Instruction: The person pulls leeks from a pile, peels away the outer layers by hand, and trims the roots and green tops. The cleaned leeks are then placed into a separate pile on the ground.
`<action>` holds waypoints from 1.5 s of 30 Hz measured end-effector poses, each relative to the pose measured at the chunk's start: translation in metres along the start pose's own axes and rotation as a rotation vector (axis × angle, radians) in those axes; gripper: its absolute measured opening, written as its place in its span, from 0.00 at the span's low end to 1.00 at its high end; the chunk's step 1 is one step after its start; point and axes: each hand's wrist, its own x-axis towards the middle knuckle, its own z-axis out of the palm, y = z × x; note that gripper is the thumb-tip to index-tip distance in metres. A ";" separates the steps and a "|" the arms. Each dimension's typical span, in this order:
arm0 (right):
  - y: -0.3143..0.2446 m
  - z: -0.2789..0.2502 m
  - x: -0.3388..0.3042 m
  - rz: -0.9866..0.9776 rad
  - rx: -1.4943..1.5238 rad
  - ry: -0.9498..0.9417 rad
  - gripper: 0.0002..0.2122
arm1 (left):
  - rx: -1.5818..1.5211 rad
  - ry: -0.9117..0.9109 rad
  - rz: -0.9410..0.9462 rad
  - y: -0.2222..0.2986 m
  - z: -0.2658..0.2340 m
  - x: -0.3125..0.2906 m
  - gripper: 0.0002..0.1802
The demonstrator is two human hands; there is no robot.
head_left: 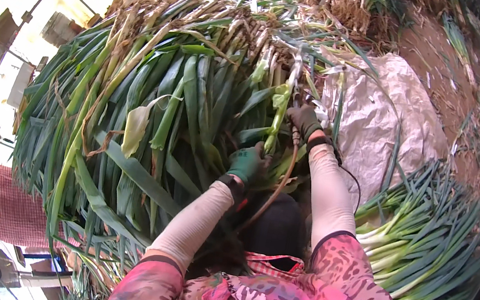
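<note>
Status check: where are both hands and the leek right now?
Left hand grips leek low. Right hand holds hose tool against it. Big leek pile crowds left.

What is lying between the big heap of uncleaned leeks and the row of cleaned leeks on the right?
In the head view, a crumpled white sack lies on the ground between the heap of leeks and the cleaned leeks.

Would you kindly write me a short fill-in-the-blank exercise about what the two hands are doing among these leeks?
1. Both hands wear dark ____.
2. The left hand and the right hand grip one leek, with the ____ hand higher on it.
3. To the right of the big leek pile lies a crumpled ____ sack.

Missing words: gloves; right; white
</note>
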 end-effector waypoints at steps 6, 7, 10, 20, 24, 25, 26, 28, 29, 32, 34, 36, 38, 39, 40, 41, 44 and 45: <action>0.002 0.024 -0.077 -0.043 0.318 0.087 0.24 | 0.049 0.007 -0.053 -0.014 -0.006 -0.005 0.24; 0.011 0.025 -0.079 -0.090 0.301 0.088 0.24 | 0.048 -0.001 -0.043 -0.009 -0.004 -0.006 0.24; 0.035 -0.004 -0.055 -0.115 0.000 0.093 0.21 | 0.044 -0.036 -0.013 0.013 0.003 -0.003 0.24; -0.046 0.006 -0.190 -0.214 0.370 -0.152 0.21 | -0.298 0.161 -0.151 -0.019 -0.002 0.016 0.23; -0.037 0.015 -0.190 0.062 0.398 -0.066 0.23 | 0.133 0.111 -0.016 0.001 0.000 -0.016 0.21; -0.030 0.021 -0.184 0.053 0.379 -0.077 0.23 | 0.145 0.012 0.010 0.002 -0.005 -0.019 0.16; -0.035 0.021 -0.186 0.045 0.333 -0.071 0.24 | 0.110 0.069 0.181 -0.003 -0.020 -0.025 0.15; -0.022 0.019 -0.188 0.052 0.369 -0.058 0.24 | 0.036 0.286 0.402 0.005 -0.078 -0.043 0.12; -0.018 0.017 -0.188 0.065 0.409 -0.035 0.25 | 0.001 0.459 0.436 0.008 -0.124 -0.053 0.10; -0.031 0.005 -0.199 -0.010 0.414 -0.054 0.21 | 0.440 0.916 0.268 -0.062 -0.248 -0.084 0.20; -0.019 0.009 -0.198 -0.040 0.423 -0.031 0.19 | 0.674 0.734 -0.074 -0.124 -0.298 -0.103 0.32; 0.004 0.022 -0.189 -0.561 0.051 0.088 0.17 | 0.631 0.551 -0.184 -0.123 -0.320 -0.109 0.36; -0.010 0.009 -0.202 -0.276 0.281 0.013 0.17 | 0.501 0.408 -0.354 -0.096 -0.336 -0.113 0.35; -0.028 0.003 -0.209 -0.028 0.510 -0.075 0.17 | 0.512 0.415 -0.367 -0.111 -0.346 -0.119 0.35; -0.033 0.005 -0.211 -0.047 0.523 -0.086 0.17 | 0.478 0.318 -0.425 -0.138 -0.363 -0.125 0.31; -0.033 0.004 -0.212 -0.042 0.539 -0.090 0.18 | 0.430 0.207 -0.452 -0.140 -0.368 -0.119 0.29; -0.043 0.001 -0.220 0.018 0.619 -0.118 0.19 | 0.398 0.176 -0.391 -0.141 -0.363 -0.127 0.26; -0.044 0.001 -0.222 0.077 0.676 -0.157 0.19 | 0.403 0.168 -0.381 -0.120 -0.365 -0.123 0.26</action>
